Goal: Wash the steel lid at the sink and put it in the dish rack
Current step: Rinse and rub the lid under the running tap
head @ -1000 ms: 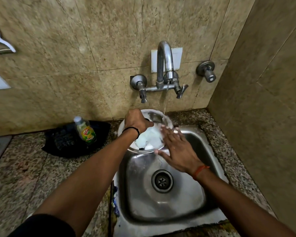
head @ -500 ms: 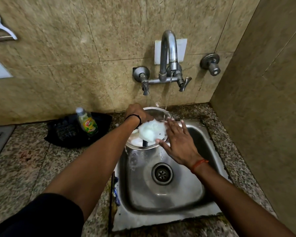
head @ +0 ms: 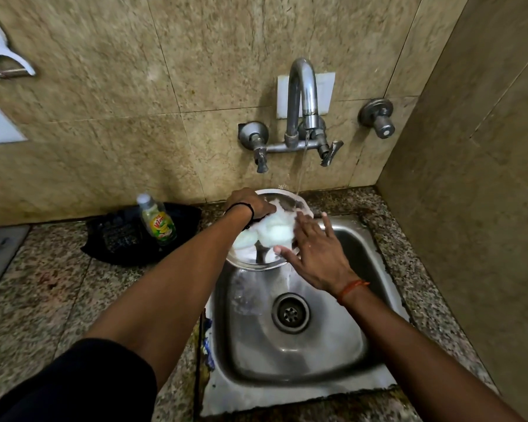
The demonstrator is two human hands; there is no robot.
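Observation:
A round steel lid (head: 258,262), covered with white foam, is held tilted over the back left corner of the steel sink (head: 317,373). My left hand (head: 247,205) grips its far upper rim. My right hand (head: 316,254) lies flat on the foamy face with fingers spread, the thumb at the lower rim. A thin stream of water falls from the tap (head: 301,95) onto the lid's top right edge. No dish rack is in view.
A dish soap bottle (head: 157,222) stands on a black cloth (head: 119,239) on the granite counter (head: 43,300) left of the sink. Tiled walls close in behind and on the right, where a wall valve (head: 378,117) sticks out. The drain (head: 290,313) is uncovered.
The right hand has slid over the foamy face of the lid, rubbing it, while the left hand kept its grip on the rim. The camera view has shifted slightly.

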